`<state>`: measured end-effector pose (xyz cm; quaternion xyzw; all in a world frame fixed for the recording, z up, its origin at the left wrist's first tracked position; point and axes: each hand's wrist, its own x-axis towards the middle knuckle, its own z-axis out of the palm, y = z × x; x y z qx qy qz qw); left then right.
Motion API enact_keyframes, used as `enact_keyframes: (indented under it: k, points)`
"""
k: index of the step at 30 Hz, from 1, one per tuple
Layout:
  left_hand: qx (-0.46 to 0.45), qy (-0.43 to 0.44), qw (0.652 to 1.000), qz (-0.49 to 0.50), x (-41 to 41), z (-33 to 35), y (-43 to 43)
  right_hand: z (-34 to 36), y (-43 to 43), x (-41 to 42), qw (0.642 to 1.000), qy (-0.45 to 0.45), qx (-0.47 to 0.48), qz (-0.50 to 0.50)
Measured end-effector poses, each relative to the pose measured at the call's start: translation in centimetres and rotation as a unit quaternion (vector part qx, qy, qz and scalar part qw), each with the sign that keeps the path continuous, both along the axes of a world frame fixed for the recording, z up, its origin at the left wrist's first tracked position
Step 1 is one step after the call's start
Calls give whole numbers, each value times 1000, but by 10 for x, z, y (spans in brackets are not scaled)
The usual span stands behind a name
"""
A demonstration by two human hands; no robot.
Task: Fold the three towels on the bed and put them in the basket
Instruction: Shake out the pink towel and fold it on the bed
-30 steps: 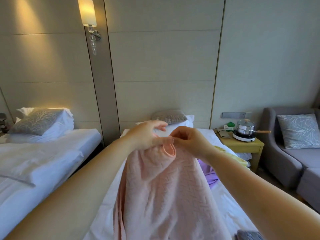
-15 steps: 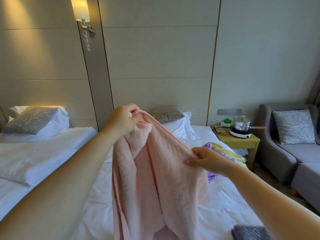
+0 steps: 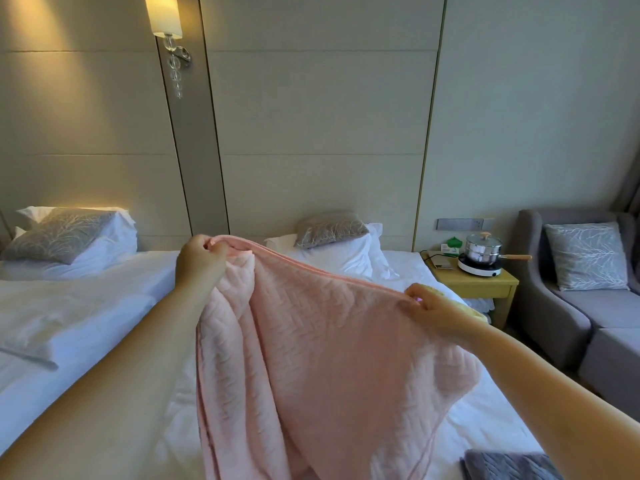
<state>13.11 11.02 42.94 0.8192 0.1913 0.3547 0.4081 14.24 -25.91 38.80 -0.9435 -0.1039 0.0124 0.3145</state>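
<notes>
Head view, looking along a bed (image 3: 485, 420) with white sheets, two bare forearms reaching forward from the lower corners. The left hand (image 3: 199, 261) is raised higher, left of centre, with its fingers curled round a bunched corner of a pink towel (image 3: 329, 358). The right hand (image 3: 434, 313) is lower and further right, pinching the same top edge between thumb and fingers. The hemmed edge runs in a downward slant from the left hand to the right hand. The rest of the towel, woven in a zigzag texture, hangs below and between both hands in loose folds, with a thicker doubled fold under the left hand. It is held up over the bed and runs out of the bottom of the frame, so whether its lower end touches the mattress cannot be told. A grey towel (image 3: 509, 465) lies on the bed at the bottom right, just beside the pink one and under the right forearm. A strip of yellow cloth (image 3: 478, 313) shows behind the right hand at the bed's right side. Beyond it a small yellow desk (image 3: 485, 284) carries a steel pot (image 3: 483, 249) on a white hotplate (image 3: 479, 268), next to a grey sofa (image 3: 554, 306). A second white bed (image 3: 69, 306) stands to the left under a lit wall lamp (image 3: 162, 15).
</notes>
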Motion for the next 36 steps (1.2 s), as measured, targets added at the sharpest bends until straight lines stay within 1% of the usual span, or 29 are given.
enact_keyframes:
  k: [2, 5, 7, 9, 11, 12, 14, 15, 17, 19, 22, 23, 24, 25, 26, 27, 28, 29, 30, 31, 32, 33, 34, 35, 36]
  points:
    - [-17, 50, 999, -8, 1, -6, -9, 8, 11, 0, 997, -13, 68, -21]
    - [-25, 138, 989, -40, 2, -16, -30, 18, 30, 1, 992, -23, 119, -36]
    - [-6, 209, 976, -68, 1, -24, -46, 22, 41, 3, 981, 17, 184, -58]
    - [42, 251, 960, -117, -4, -28, -62, 25, 51, 3, 955, 92, 270, -79]
    - [59, 226, 956, -176, -9, -29, -76, 26, 59, 0, 918, 157, 354, -79]
    - [53, 203, 957, -202, -11, -29, -82, 25, 62, 1, 911, 166, 372, -69]
    - [33, 162, 956, -241, -14, -29, -93, 21, 68, 2, 909, 151, 385, -51]
    - [23, 145, 954, -263, -17, -27, -99, 20, 71, 3, 898, 147, 413, -41]
    - [26, 104, 941, -322, -22, -21, -111, 24, 77, 2, 857, 160, 490, -23]
    - [55, 66, 929, -360, -30, -10, -120, 30, 80, 1, 829, 152, 538, -26]
    - [46, 56, 906, -418, -37, 0, -131, 40, 85, -3, 780, 147, 607, -33]
    - [69, 62, 898, -429, -37, 1, -133, 42, 85, -4, 765, 152, 625, -37]
    - [120, 85, 898, -415, -37, -2, -134, 44, 85, -5, 755, 156, 636, -40]
    - [172, 99, 904, -380, -35, -6, -133, 45, 85, -6, 750, 158, 641, -41]
    - [215, 103, 910, -340, -32, -10, -132, 46, 85, -7, 750, 158, 641, -38]
    - [233, 89, 916, -314, -30, -12, -131, 46, 84, -7, 756, 154, 636, -28]
    - [233, 60, 921, -306, -28, -12, -130, 46, 83, -8, 769, 146, 622, -13]
    - [230, 33, 923, -307, -27, -11, -129, 45, 82, -8, 793, 130, 595, 1]
    - [233, 12, 923, -307, -25, -9, -127, 44, 80, -8, 829, 105, 549, 11]
    - [238, -2, 922, -305, -24, -6, -124, 42, 78, -9, 874, 70, 480, 14]
    - [241, -10, 921, -306, -24, -4, -121, 41, 75, -9, 918, 24, 395, 10]
    - [242, -15, 919, -310, -25, -1, -119, 40, 73, -10, 951, -32, 307, 5]
    - [244, -18, 916, -319, -25, 1, -117, 40, 71, -11, 968, -91, 232, 5]
    - [248, -21, 911, -330, -26, 3, -116, 39, 70, -12, 973, -144, 182, 18]
    - [253, -21, 905, -342, -27, 4, -115, 39, 69, -13, 968, -182, 166, 46]
